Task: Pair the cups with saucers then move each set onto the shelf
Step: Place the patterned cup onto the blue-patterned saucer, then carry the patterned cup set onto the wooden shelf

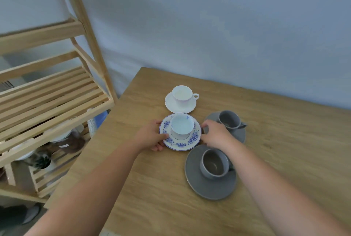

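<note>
A white cup [182, 126] stands on a blue-flowered saucer [191, 139] in the middle of the wooden table. My left hand [152, 137] grips the saucer's left rim and my right hand [215, 134] grips its right rim. Behind it a plain white cup [182, 94] sits on a white saucer [171, 105]. To the right a grey cup [228, 119] rests on a grey saucer [240, 134], partly hidden by my right hand. Nearer me another grey cup [214, 163] stands on a larger grey saucer [207, 188]. The slatted wooden shelf [49, 102] stands to the left.
The shelf's lower level holds white dishes [62, 136] and dark objects [40, 160]. The table [152, 188] has its left edge beside the shelf. A pale blue wall runs behind the table.
</note>
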### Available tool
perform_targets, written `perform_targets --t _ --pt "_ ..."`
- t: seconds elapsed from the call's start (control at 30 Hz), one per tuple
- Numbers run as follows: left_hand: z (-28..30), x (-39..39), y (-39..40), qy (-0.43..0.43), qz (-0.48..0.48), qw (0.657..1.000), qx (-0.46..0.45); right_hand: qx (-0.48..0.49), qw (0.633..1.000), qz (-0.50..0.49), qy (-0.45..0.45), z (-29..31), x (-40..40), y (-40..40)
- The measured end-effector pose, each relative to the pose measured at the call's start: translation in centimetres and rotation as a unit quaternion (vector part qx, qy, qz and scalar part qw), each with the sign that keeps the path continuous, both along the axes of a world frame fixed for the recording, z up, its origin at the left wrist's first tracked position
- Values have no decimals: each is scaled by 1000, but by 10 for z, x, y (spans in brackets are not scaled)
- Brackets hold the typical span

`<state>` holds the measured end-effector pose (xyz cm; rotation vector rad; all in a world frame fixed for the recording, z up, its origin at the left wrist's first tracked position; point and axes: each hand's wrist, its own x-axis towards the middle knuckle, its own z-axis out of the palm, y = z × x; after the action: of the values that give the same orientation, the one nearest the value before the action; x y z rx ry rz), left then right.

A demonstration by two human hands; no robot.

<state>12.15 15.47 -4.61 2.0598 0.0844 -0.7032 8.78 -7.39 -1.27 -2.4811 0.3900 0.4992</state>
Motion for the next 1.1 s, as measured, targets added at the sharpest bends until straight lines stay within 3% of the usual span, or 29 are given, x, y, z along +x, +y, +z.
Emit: perform_targets --t 0.27,0.53,1.1 --pt "-5 -19 5 47 98 986 -126 107 992 -55 25 -2 6 10" --pt "13 -51 49 17 188 959 -211 144 989 18 -1 16 15 47" --pt "22 -83 249 -24 382 887 -259 358 932 56 24 -1 45 275"
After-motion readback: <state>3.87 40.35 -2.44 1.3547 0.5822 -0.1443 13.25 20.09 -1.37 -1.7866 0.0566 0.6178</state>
